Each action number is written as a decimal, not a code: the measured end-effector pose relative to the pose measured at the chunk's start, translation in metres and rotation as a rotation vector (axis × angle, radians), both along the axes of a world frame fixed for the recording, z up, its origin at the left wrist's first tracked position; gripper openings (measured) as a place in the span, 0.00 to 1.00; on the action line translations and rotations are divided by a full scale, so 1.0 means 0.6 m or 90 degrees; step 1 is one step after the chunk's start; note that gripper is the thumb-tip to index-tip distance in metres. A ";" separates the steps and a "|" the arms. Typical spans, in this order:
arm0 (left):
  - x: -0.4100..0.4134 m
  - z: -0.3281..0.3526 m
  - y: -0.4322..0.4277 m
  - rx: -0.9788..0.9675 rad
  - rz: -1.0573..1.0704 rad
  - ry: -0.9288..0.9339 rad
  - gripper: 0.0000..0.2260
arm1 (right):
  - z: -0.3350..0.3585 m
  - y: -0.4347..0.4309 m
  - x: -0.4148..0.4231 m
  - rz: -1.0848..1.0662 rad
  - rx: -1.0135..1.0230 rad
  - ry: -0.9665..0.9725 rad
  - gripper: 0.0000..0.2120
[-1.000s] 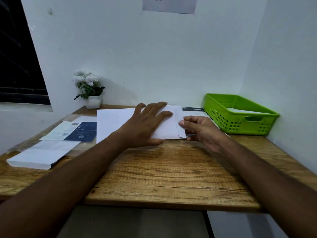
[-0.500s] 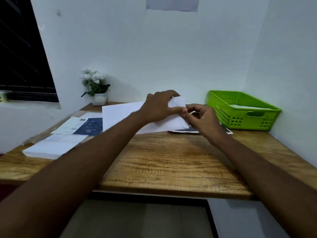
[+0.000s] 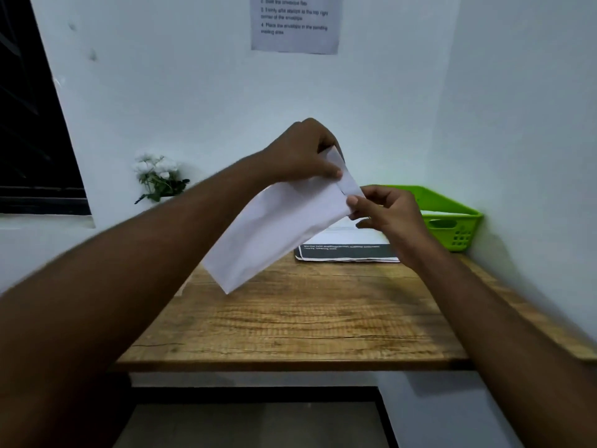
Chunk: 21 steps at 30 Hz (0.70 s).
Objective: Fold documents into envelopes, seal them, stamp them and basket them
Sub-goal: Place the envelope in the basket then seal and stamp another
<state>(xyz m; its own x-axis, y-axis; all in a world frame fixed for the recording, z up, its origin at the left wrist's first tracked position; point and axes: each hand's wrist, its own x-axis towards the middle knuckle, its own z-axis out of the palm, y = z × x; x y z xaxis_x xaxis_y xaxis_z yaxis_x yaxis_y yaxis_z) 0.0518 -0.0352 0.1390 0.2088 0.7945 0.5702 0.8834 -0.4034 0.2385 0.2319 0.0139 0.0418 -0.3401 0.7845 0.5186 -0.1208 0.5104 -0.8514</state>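
A white envelope [image 3: 274,231] hangs tilted in the air above the wooden table [image 3: 307,321], its flap end raised to the upper right. My left hand [image 3: 300,153] pinches that upper end from above. My right hand [image 3: 384,208] pinches the flap edge from the right. Behind and below the envelope a printed document [image 3: 349,250] with a dark band lies flat on the table. The green basket [image 3: 452,215] stands at the far right corner with white paper inside.
A small pot of white flowers [image 3: 158,176] stands at the back left against the wall. An instruction sheet [image 3: 295,24] is taped to the wall above. A dark window [image 3: 29,124] is at the left. White walls close the table's back and right.
Both hands have lifted the envelope off the table and tilted it upward. The view has tipped up and to the right, so the papers at the table's left are hidden behind my left arm.
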 end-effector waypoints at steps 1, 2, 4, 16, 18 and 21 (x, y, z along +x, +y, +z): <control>0.007 0.015 -0.005 0.001 0.010 0.044 0.07 | 0.010 -0.003 0.001 0.001 0.009 0.000 0.03; 0.014 0.030 -0.010 -0.001 0.015 0.080 0.07 | 0.020 -0.005 0.001 0.001 0.017 0.000 0.03; 0.029 0.059 -0.019 -0.006 0.031 0.148 0.07 | 0.041 -0.013 0.004 0.002 0.036 -0.009 0.03; 0.001 0.122 -0.078 0.071 -0.085 -0.029 0.06 | 0.042 -0.041 0.047 0.024 0.068 -0.081 0.08; -0.037 0.100 -0.088 0.078 -0.102 -0.164 0.05 | 0.021 -0.038 0.054 0.007 0.079 -0.107 0.09; -0.089 0.045 -0.093 0.089 -0.114 -0.319 0.04 | 0.000 -0.034 0.057 -0.025 0.122 -0.174 0.09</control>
<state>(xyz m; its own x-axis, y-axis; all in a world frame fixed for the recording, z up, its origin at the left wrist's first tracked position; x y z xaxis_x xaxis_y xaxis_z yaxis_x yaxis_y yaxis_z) -0.0018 -0.0908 0.1657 0.0099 0.6811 0.7321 0.5898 -0.5952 0.5458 0.2659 -0.0067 0.0417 -0.4586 0.6971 0.5512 0.1218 0.6637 -0.7380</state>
